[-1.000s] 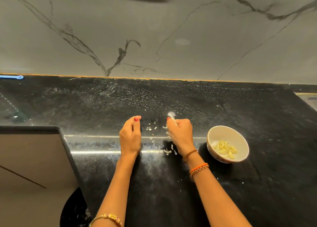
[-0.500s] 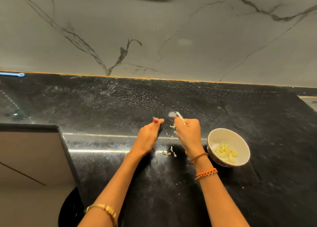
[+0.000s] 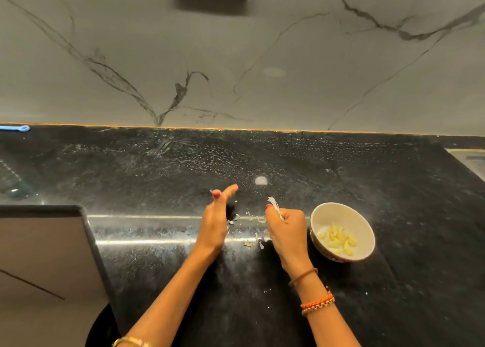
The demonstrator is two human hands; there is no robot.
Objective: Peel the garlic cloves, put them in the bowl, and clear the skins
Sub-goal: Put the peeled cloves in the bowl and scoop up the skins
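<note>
Peeled cloves sitting in bowl. My right hand clutching skins; left hand flat-fingered, sweeping leftover scraps on counter.

— How's your light?
— Dim and warm. A round glare spot sits on your black countertop, with a bright streak along its front edge.
— Sharpness?
— Your left hand smears slightly; the wide lens bows your frame edges.
</note>
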